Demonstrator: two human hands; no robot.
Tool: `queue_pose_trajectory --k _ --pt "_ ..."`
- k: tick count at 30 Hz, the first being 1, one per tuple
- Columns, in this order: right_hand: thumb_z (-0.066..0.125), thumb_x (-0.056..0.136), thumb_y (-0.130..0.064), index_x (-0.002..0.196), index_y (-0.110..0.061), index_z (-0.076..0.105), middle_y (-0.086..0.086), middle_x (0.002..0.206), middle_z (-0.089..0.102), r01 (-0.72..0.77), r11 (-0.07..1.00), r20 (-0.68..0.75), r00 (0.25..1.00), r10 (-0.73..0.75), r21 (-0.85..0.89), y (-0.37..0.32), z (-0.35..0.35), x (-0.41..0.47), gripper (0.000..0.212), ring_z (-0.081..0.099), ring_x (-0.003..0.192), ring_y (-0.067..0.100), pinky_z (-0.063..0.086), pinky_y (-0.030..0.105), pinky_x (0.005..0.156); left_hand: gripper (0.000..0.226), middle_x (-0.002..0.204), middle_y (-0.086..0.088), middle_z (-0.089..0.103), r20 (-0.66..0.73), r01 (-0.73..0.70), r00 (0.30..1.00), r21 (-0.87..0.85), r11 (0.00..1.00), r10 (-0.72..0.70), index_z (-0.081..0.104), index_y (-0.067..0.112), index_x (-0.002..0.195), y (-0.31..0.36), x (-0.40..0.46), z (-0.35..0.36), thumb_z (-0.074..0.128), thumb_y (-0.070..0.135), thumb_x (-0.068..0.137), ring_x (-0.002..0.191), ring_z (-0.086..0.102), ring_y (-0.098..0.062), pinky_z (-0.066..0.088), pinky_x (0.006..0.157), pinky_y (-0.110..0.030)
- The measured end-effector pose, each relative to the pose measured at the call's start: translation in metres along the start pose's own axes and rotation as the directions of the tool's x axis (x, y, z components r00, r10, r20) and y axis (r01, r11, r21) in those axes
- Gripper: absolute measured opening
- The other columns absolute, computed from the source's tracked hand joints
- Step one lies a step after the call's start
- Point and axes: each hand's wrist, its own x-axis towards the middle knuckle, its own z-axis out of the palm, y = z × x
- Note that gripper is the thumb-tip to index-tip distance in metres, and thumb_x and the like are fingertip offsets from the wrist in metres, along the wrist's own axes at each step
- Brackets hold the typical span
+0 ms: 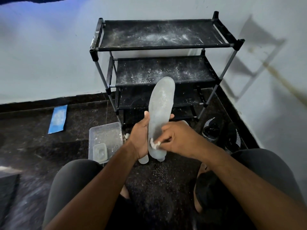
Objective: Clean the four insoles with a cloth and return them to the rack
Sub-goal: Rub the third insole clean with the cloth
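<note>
At six o'clock from the rack (159,45), left hand (140,138) grips an insole (160,112); right hand (177,138) fingers pinch the cloth (154,144), wiping its heel. Next, probably wipe toward the toe.

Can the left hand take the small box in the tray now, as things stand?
Probably not yet: the left hand grips the insole. The small box lies uncovered in the tray beside it.

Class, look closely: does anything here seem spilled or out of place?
Yes. White powder is scattered over the rack's top shelf and second shelf, with specks on the dark floor between the knees. It looks spilled rather than placed.
</note>
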Motion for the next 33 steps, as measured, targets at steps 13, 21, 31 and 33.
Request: queue_pose_trajectory --k 13,21,31,33 --pt "0.076 0.082 -0.031 0.057 -0.036 0.068 -0.033 0.064 0.055 0.014 0.998 0.071 0.997 -0.010 -0.064 -0.002 0.011 0.000 0.026 0.054 0.064 0.004 0.038 0.016 0.062 0.077 0.147 -0.015 0.057 0.018 0.012 1.000 -0.029 1.000 -0.011 0.057 0.006 0.143 0.001 0.000 -0.002 0.019 0.062 0.106 0.115 0.066 -0.026 0.057 0.095 -0.040" --pt "0.075 0.083 -0.025 0.075 -0.024 0.077 -0.020 0.057 0.051 -0.012 0.991 0.030 0.999 0.016 -0.135 0.005 0.012 0.006 0.008 0.052 0.063 -0.001 0.042 0.022 0.071 0.079 0.140 -0.016 0.062 0.030 0.016 0.999 -0.004 1.000 -0.016 0.061 0.006 0.138 0.000 0.004 -0.005 0.018 0.063 0.106 0.122 0.063 -0.029 0.053 0.102 -0.043" --pt "0.074 0.084 -0.032 0.094 -0.026 0.079 -0.014 0.081 0.066 -0.082 0.990 -0.134 0.989 0.066 -0.117 0.023 0.002 0.007 0.013 0.062 0.071 0.003 0.055 0.032 0.069 0.077 0.147 -0.016 0.056 0.020 -0.012 1.000 0.010 1.000 0.012 0.052 0.005 0.146 0.000 0.006 -0.008 0.022 0.063 0.106 0.132 0.055 -0.032 0.040 0.117 -0.047" --pt "0.077 0.082 -0.026 0.089 -0.024 0.079 -0.019 0.075 0.065 -0.088 0.993 0.025 0.996 0.090 -0.080 0.020 0.008 0.002 0.008 0.063 0.068 0.000 0.052 0.023 0.066 0.078 0.141 -0.015 0.059 0.019 0.001 1.000 0.003 1.000 -0.001 0.062 0.011 0.139 0.001 0.007 -0.011 0.020 0.066 0.104 0.119 0.061 -0.031 0.041 0.112 -0.051"
